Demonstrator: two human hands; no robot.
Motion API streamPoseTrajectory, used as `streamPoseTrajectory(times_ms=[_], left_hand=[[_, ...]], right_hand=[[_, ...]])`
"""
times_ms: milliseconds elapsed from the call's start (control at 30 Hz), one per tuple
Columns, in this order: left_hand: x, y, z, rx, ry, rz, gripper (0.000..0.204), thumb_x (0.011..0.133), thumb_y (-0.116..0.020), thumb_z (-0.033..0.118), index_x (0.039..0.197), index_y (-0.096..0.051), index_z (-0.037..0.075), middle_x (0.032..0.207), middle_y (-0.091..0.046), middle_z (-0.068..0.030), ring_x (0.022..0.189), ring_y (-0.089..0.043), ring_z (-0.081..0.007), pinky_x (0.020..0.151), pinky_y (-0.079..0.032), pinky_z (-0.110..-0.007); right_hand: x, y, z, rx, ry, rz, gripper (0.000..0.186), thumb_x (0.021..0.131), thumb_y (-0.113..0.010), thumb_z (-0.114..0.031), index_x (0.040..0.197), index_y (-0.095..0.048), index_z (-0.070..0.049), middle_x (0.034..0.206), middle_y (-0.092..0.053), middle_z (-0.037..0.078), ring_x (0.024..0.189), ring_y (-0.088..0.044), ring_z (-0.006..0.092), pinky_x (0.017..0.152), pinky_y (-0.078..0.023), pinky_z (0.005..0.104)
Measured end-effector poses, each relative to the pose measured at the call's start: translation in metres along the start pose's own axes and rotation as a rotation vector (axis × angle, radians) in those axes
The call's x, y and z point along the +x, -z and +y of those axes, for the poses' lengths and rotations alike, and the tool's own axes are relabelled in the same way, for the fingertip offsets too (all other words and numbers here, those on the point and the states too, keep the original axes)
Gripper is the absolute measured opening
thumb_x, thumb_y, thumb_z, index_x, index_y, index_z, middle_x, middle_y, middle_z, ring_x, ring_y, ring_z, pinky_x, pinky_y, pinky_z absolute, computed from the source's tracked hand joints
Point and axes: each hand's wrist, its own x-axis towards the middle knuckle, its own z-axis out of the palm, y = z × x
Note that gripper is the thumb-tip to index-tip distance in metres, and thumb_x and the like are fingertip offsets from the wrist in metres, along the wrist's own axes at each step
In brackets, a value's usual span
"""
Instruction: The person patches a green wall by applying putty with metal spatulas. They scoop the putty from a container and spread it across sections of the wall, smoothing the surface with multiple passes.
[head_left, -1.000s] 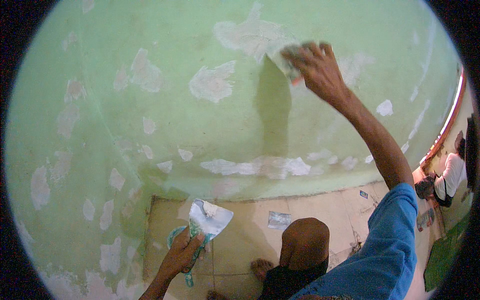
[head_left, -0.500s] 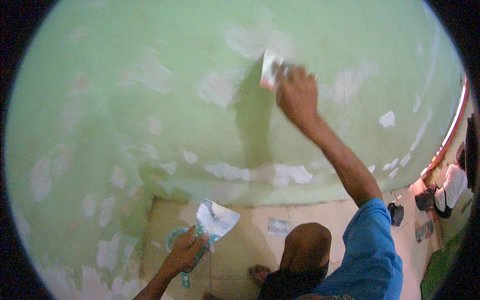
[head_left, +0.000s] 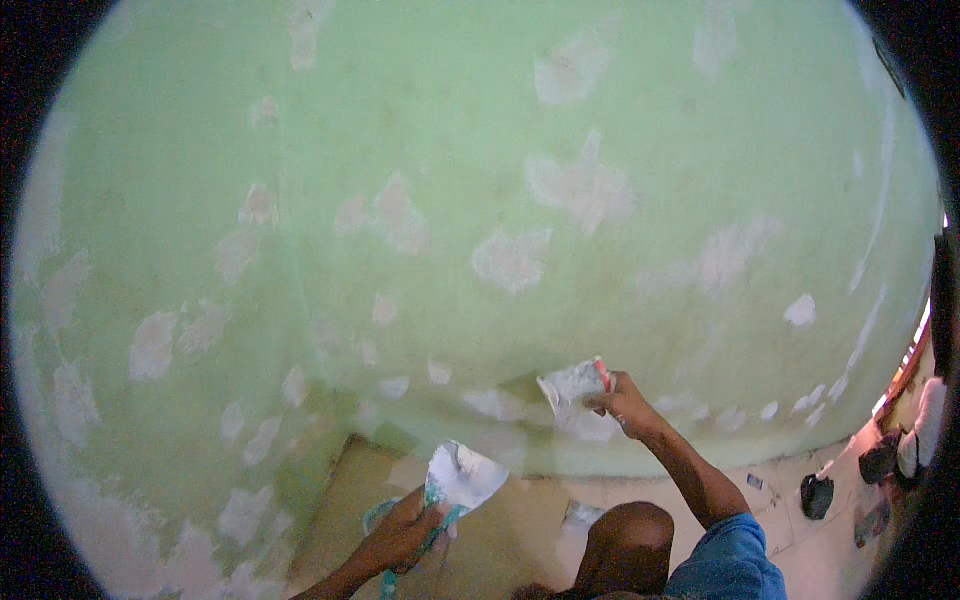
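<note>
My left hand [head_left: 408, 532] grips a wide scraper [head_left: 460, 485] by its teal, smeared handle, with white paste on the blade; a second teal piece shows behind that hand, its shape partly hidden. My right hand [head_left: 625, 405] grips a putty knife [head_left: 568, 385] with a red edge at the grip and a smeared blade, held in front of the lower wall; whether it touches the wall, I cannot tell. The pale green wall [head_left: 420, 130] carries several white filler patches [head_left: 580, 185], with a band of them low down near my right hand.
Pale floor tiles [head_left: 740, 480] run along the wall's foot, with a flat sheet [head_left: 582, 515] by my knee [head_left: 625, 540]. At right are a small card [head_left: 755, 480], a black bag [head_left: 817, 495], and another person in a white top [head_left: 925, 425] beside a reddish frame [head_left: 895, 390].
My right hand with the knife has dropped from an upper patch to the lower wall. The view has shifted, showing more upper wall. My left hand still holds its scraper.
</note>
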Motion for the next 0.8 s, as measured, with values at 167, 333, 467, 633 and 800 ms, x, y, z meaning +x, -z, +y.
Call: streamPoseTrajectory(times_ms=[167,333,467,633,800], left_hand=[[0.000,-0.003,0.016,-0.138,0.219,-0.068,0.034,0.095,-0.046,0.032,0.115,-0.048,0.004,0.081,-0.060,-0.0046,0.062,-0.055,-0.0119,0.059,-0.046,-0.028],[-0.009,0.007,0.048,-0.012,0.314,-0.016,0.032,0.095,-0.047,0.031,0.111,-0.048,0.004,0.078,-0.058,-0.0041,0.063,-0.055,-0.0117,0.058,-0.046,-0.027],[-0.007,0.003,0.045,-0.094,0.360,-0.037,0.031,0.094,-0.047,0.029,0.113,-0.048,0.004,0.080,-0.057,-0.0041,0.064,-0.055,-0.0111,0.058,-0.045,-0.027],[-0.003,0.003,0.039,-0.050,0.325,-0.060,0.032,0.094,-0.047,0.031,0.110,-0.051,0.003,0.083,-0.057,-0.0056,0.070,-0.055,-0.0125,0.065,-0.045,-0.029],[-0.010,0.007,0.016,0.255,0.073,0.013,0.035,0.093,-0.048,0.033,0.109,-0.054,0.003,0.084,-0.060,-0.0062,0.071,-0.055,-0.0128,0.067,-0.046,-0.030]], right_hand=[[0.006,0.017,0.032,-0.137,-0.252,0.292,0.047,0.074,-0.072,-0.038,0.093,-0.056,0.001,0.087,-0.062,0.012,0.075,-0.057,0.0222,0.068,-0.047,0.0362],[0.071,0.050,-0.010,-0.863,0.333,0.560,0.030,0.084,-0.061,-0.025,0.110,-0.060,-0.011,0.093,-0.064,0.017,0.080,-0.061,0.0359,0.070,-0.048,0.0441],[0.050,0.110,-0.053,-0.799,0.251,1.089,0.022,0.082,-0.067,-0.021,0.098,-0.062,-0.006,0.079,-0.064,0.015,0.067,-0.060,0.0241,0.064,-0.047,0.0343],[0.028,0.137,-0.047,-0.894,0.624,1.246,0.019,0.083,-0.067,-0.016,0.096,-0.062,-0.004,0.085,-0.064,0.013,0.073,-0.061,0.0247,0.067,-0.048,0.0332],[-0.003,0.043,-0.007,-0.752,0.404,0.688,0.018,0.084,-0.063,-0.010,0.099,-0.061,0.001,0.085,-0.061,0.009,0.076,-0.057,0.0199,0.066,-0.047,0.0322]])
